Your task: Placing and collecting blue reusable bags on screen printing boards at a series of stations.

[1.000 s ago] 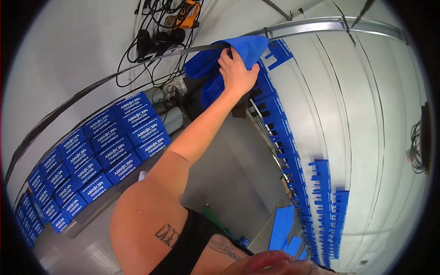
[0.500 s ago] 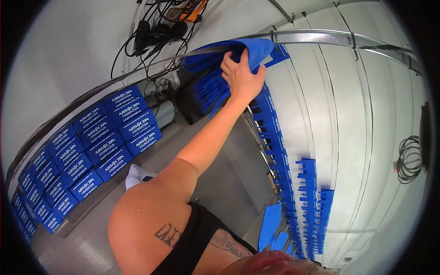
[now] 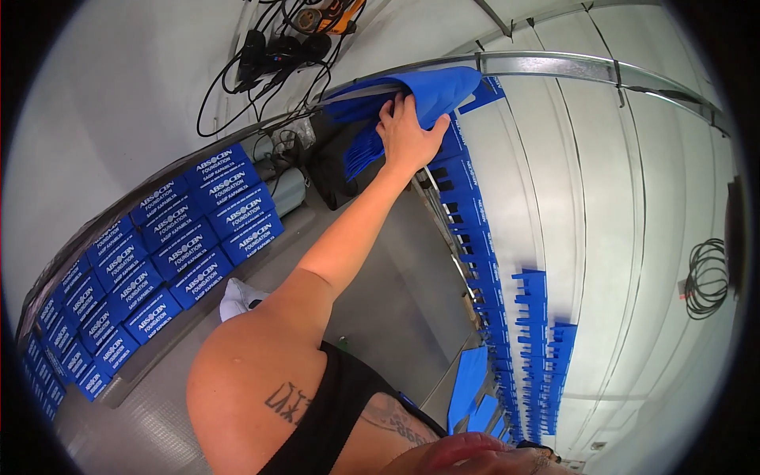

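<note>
My left hand (image 3: 412,138) reaches far up on a straight arm to a curled blue sheet (image 3: 439,87) beside the metal rail. Its fingers bend in against the sheet's lower edge, and the thumb sits off to the right. Just left of the fingers, narrow blue strips (image 3: 364,154) hang in a bunch under the sheet. How far the fingertips reach around the sheet is partly hidden. My right hand is out of view.
Stacked blue printed boxes (image 3: 186,245) line the left side. A long row of slotted blue pieces (image 3: 479,261) runs down the right, near white panels (image 3: 633,237). Black cables (image 3: 277,63) and an orange tool (image 3: 336,17) lie at the top. A curved metal rail (image 3: 554,63) spans the upper right.
My left hand has shifted slightly left and down along the blue sheet. The strips, spread out before, now hang in a smaller, tighter bunch. The whole view has tilted a little.
</note>
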`<state>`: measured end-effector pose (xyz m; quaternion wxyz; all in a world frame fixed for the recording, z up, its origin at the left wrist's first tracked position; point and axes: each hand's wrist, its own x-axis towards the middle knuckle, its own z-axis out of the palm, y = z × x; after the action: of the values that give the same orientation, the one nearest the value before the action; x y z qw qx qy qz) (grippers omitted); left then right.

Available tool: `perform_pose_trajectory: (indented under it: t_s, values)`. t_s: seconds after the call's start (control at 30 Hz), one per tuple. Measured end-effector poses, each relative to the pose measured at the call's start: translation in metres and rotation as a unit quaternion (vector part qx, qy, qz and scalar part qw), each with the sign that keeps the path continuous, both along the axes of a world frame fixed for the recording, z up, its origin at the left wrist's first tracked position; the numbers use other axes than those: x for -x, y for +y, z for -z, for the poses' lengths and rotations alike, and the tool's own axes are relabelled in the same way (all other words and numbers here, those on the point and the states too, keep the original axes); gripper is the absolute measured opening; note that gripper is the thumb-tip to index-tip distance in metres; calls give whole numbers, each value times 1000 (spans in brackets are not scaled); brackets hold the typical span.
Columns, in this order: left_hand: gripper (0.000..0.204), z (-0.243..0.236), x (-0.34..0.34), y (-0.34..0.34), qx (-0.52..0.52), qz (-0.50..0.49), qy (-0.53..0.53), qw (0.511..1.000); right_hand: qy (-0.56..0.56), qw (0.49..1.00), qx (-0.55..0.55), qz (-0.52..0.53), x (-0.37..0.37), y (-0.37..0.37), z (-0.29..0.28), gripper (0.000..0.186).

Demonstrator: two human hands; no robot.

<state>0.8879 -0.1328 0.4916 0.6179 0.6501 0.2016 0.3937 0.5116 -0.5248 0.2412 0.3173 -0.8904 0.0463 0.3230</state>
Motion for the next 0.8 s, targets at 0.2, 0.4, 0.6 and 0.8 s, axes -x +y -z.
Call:
perform_pose_trajectory:
  t_s: [0.2, 0.4, 0.6, 0.8]
  values:
    - [74, 11, -8, 14, -26, 4, -2, 1000, 12, 1000, 3, -24, -4, -22, 0, 25]
    - [39, -25, 2, 38, 18, -59, -60, 996, 8, 999, -28, -24, -3, -23, 23, 26]
    - [81, -89, -21, 11, -60, -25, -116, 991, -27, 954, -104, 280, 70, -8, 120, 28]
    - [104, -44, -127, 136, -113, 131, -10, 985, 85, 928, -15, 364, 96, 60, 100, 30]
